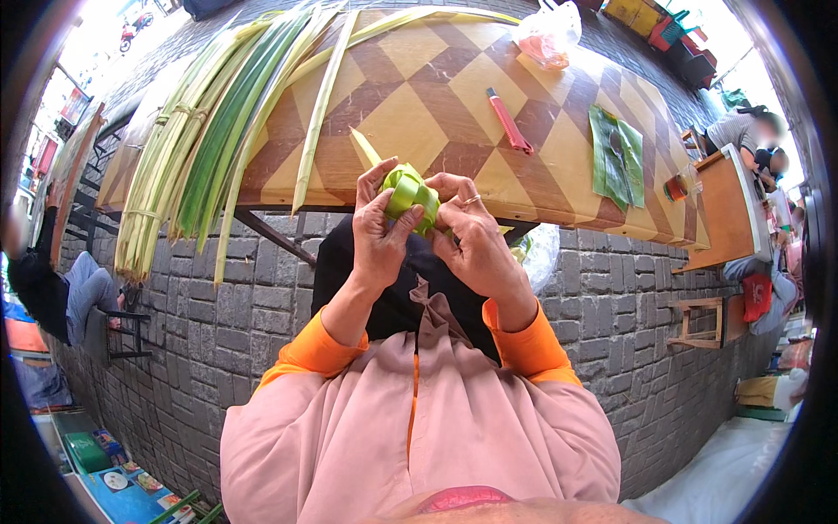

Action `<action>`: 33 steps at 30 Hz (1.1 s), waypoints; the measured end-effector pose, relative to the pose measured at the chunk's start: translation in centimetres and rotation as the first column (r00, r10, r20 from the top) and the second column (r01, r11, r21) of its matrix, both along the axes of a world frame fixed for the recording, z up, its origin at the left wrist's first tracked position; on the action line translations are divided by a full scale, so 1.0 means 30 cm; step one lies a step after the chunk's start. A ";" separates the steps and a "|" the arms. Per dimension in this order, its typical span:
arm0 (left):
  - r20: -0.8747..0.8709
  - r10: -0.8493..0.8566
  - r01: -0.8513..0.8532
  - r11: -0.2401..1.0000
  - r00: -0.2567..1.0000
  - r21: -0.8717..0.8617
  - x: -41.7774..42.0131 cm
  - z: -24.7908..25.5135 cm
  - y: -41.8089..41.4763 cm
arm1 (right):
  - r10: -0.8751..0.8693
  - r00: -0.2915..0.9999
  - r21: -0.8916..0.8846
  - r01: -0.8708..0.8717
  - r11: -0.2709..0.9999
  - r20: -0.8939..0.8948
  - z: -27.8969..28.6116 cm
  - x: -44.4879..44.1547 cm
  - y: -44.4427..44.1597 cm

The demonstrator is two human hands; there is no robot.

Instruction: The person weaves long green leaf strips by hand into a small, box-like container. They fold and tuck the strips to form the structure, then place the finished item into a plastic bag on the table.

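Note:
A woven pouch of light green palm leaf (410, 191) is held between both hands just above the table's near edge, with a pale leaf end sticking out at its upper left. My left hand (383, 226) grips its left side, the thumb across its front. The fingers of my right hand (468, 229), one with a ring, pinch its right side. Bundles of long palm leaf strips (196, 131) lie on the left of the patterned table (393, 98), their ends hanging over the near edge. One single strip (324, 111) lies apart from them. A red box cutter (509, 121) lies right of centre.
On the table's right are a folded green leaf with a spoon (617, 157) and a glass of dark drink (677, 185). A plastic bag (550, 36) stands at the far edge. People sit at both sides. A wooden stool (704, 321) stands at right on the paving.

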State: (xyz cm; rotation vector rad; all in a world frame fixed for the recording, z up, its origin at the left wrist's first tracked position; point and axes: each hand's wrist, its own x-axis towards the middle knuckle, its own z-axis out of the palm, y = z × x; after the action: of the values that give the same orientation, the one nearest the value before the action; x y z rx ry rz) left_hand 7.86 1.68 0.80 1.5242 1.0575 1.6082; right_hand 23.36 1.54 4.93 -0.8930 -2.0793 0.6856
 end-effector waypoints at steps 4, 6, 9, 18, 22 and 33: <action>0.044 -0.030 0.030 0.999 0.999 0.017 -0.003 0.004 0.007 | -0.208 0.978 0.049 0.207 0.977 0.011 -0.012 -0.015 0.002; 0.025 -0.037 0.035 0.997 0.999 0.062 -0.005 0.007 0.011 | -0.210 0.977 0.046 0.211 0.976 -0.030 -0.027 -0.016 0.008; 0.121 -0.030 0.026 0.999 0.992 0.040 -0.011 0.002 0.013 | -0.086 0.995 0.010 0.086 0.996 -0.041 -0.026 -0.002 0.022; 0.227 -0.058 0.066 0.997 0.972 -0.028 -0.012 -0.013 0.020 | -0.022 0.990 -0.027 0.018 0.999 -0.143 -0.038 0.012 0.036; 0.321 -0.101 0.121 0.992 0.942 -0.043 -0.010 -0.009 0.018 | 0.024 0.880 -0.262 -0.167 0.951 -0.475 -0.034 0.020 0.025; 0.297 -0.159 0.190 0.979 0.942 -0.077 -0.014 -0.046 0.029 | -0.172 0.975 0.068 0.183 0.981 -0.140 -0.067 0.004 0.045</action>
State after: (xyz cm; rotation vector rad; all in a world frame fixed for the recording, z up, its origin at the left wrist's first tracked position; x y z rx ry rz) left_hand 7.45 2.55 -0.57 1.2302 0.8077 1.5674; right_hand 23.48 2.88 2.93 -0.9480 -1.8688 0.5471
